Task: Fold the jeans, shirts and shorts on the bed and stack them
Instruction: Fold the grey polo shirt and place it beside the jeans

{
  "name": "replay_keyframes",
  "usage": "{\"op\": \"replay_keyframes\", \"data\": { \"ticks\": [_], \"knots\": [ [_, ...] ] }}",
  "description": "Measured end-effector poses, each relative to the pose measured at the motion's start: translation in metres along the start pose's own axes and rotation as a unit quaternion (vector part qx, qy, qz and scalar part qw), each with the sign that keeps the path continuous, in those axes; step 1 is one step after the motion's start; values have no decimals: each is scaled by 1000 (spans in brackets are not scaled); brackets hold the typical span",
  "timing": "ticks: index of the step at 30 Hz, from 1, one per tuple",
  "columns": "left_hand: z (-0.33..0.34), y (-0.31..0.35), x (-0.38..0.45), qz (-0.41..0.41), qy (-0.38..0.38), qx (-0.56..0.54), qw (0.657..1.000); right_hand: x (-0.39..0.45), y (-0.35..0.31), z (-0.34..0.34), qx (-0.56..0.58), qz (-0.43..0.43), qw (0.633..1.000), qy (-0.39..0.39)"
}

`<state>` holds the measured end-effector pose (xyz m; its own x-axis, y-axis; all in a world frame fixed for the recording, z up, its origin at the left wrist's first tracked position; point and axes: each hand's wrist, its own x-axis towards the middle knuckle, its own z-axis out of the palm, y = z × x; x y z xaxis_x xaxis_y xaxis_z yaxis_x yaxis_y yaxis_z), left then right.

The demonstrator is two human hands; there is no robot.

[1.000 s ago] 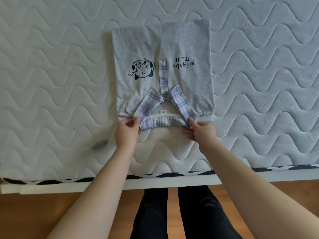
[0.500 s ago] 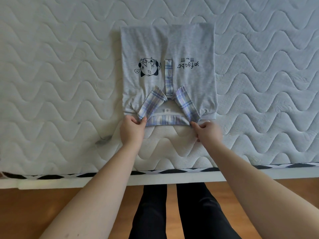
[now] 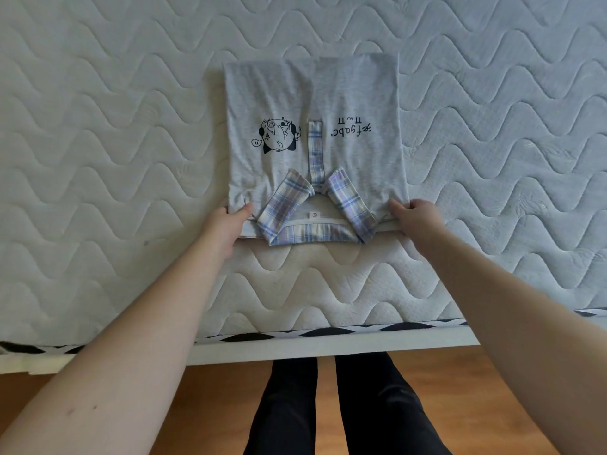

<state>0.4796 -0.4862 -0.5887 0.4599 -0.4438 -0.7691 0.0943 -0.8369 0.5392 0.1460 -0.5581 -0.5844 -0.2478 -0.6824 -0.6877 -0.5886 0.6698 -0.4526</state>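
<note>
Both bare forearms reach forward over the bed edge. The left hand (image 3: 226, 221) and the right hand (image 3: 415, 215) each pinch a near corner of the light grey, partly folded cotton shirt with plaid collar (image 3: 315, 142), thumbs on top. The shirt lies flat, collar nearest, on the white wave-quilted mattress (image 3: 98, 159).

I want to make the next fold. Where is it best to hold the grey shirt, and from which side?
Probably the two near corners of the grey shirt, either side of the plaid collar, coming from the bed's near edge. It lies flat, collar end nearest the person; the left hand and right hand already pinch there.
</note>
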Motion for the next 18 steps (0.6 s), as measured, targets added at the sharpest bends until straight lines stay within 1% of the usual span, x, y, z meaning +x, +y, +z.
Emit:
{"op": "replay_keyframes", "data": {
  "ticks": [2,5,7,10,12,14,15,17,18],
  "knots": [
    [-2,-2,0,28,-6,-20,999,1,0,-2,-11,-6,1000,-6],
    [-5,-9,-1,51,-38,-31,998,-3,2,-4,34,-12,999,-17],
    [-7,-13,-4,62,-44,-7,997,-8,6,-5,62,-17,998,-19],
    [-12,-21,-5,75,-28,39,996,-19,18,0,71,-7,997,-24],
    [-12,-23,-1,67,-36,28,997,-27,30,5,73,8,997,-18],
    [-12,-20,-1,33,-45,-13,998,-37,40,12,57,7,998,-6],
    [-13,-20,1,27,-42,-16,999,-44,45,16,34,2,999,2],
    [-17,-22,7,39,-24,9,999,-60,51,21,-2,3,1000,14],
    [-20,-21,9,42,-17,14,999,-69,53,25,0,9,1000,15]
  ]
}}
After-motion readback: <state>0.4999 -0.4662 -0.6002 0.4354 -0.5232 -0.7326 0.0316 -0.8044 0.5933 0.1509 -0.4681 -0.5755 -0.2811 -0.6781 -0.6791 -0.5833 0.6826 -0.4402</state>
